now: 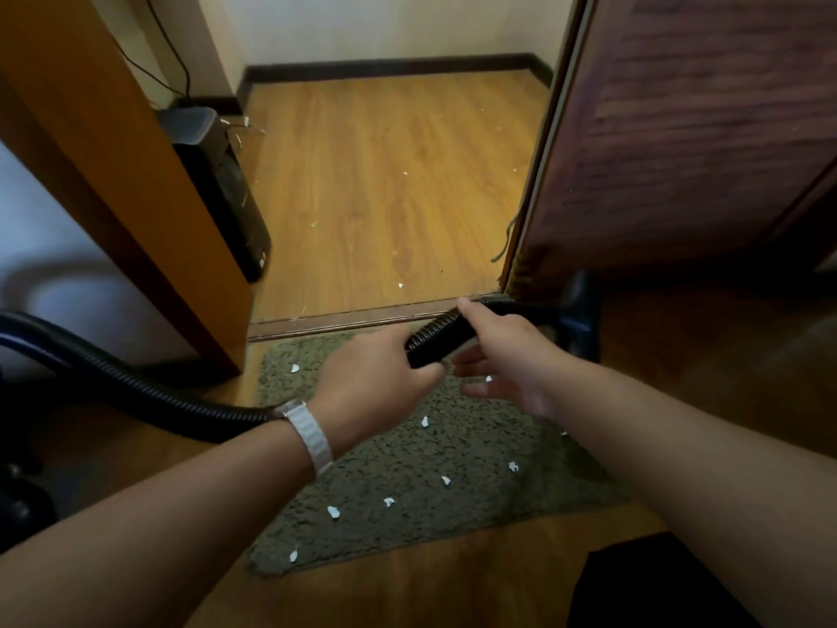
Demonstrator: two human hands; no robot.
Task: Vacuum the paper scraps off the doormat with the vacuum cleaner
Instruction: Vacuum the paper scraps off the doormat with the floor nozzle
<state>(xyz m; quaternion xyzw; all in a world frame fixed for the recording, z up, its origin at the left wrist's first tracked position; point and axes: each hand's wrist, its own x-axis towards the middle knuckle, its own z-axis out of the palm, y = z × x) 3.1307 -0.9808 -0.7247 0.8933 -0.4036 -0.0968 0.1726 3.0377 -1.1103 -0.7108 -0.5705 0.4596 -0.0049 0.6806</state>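
1. At the far left of the frame, your black ribbed hose (136, 383) curves in from the edge and runs toward the centre, passing behind your left wrist with its white watch band (308, 435).
2. Your left hand (376, 378), centre frame, is closed around the hose.
3. Just right of it, a short stretch of hose shows between your hands, above the mat's far edge.
4. Your right hand (502, 355) touches the hose with thumb and upper fingers; the lower fingers hang spread and loose, so it is not a full grip.
5. Below both hands lies the grey-green doormat (407, 464), with small white paper scraps (334, 512) scattered across it, mostly in its lower half.
6. At right centre, a dark vacuum part (579, 310) stands blurred beside the brown door (679, 142).
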